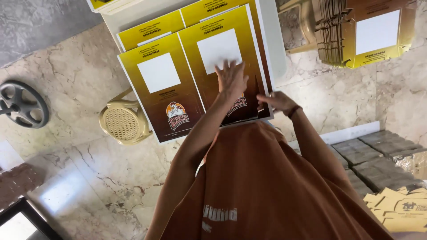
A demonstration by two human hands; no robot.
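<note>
Left hand (231, 78) lies flat, fingers spread, pressing the flat yellow-and-brown box blank (222, 66) on the white desk (273, 40); right hand (276, 101) pinches that card's lower right edge in a narrow grip. A matching blank (160, 89) lies just beside it. A woven plastic chair (124, 122) stands below-left, and a stack of folded blanks (356, 31) rests on another chair on the marble floor (89, 169).

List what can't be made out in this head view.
- Near edge of the right-hand yellow-brown printed sheet: covered by the person's brown shirt.
- Right hand: fingertips at the sheet's edge, motion-blurred; grip unclear.
- Left hand: flat on the sheet, hiding the print under it.
- Stack of folded cartons: cut off by the top edge.
</note>
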